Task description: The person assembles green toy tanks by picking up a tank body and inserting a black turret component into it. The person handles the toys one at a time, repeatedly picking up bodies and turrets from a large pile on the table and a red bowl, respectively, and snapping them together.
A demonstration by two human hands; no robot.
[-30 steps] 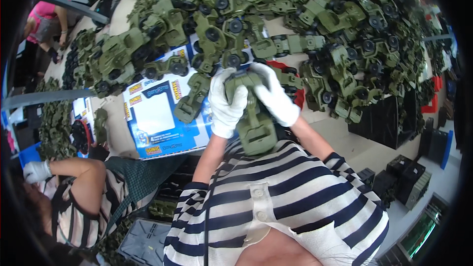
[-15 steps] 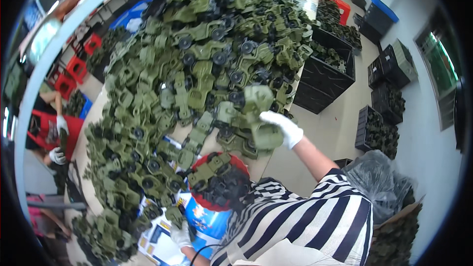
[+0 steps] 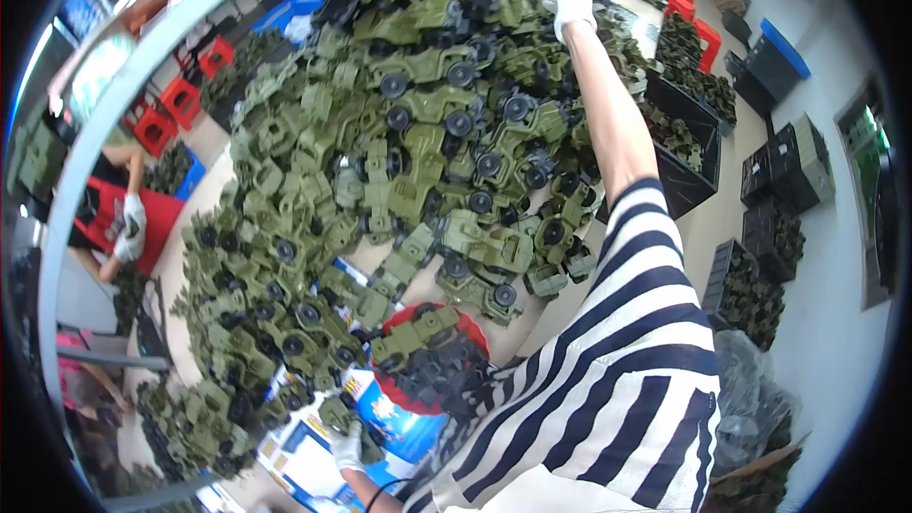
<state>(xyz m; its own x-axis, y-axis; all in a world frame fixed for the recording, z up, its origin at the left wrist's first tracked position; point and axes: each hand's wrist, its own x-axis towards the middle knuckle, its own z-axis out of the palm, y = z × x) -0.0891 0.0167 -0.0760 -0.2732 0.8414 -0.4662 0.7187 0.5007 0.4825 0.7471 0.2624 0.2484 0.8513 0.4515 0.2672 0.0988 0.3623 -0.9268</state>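
Observation:
My left hand (image 3: 348, 444), in a white glove, is closed around a small olive-green toy military vehicle (image 3: 334, 413) above printed blue-and-white packaging (image 3: 394, 418). My right arm stretches far forward over a large heap of green toy military vehicles (image 3: 418, 123). At the heap's far side my gloved right hand (image 3: 572, 6) has its fingers stretched out, with no toy visibly held. Close to my body stands a red round basin (image 3: 475, 334) holding dark wheel-like parts (image 3: 439, 372), with a green toy vehicle (image 3: 415, 337) lying across them.
Black crates (image 3: 689, 157) of green parts stand on the floor to the right, with a clear plastic bag (image 3: 750, 389) nearer me. At the left, beyond a pale metal post (image 3: 76, 218), a co-worker's gloved hands (image 3: 131, 228) show. Red stools (image 3: 180, 100) stand behind.
My right hand has left the pale green toy vehicles at the heap's near right and moved forward to its far side. My left hand stays on its toy. The view has shifted slightly.

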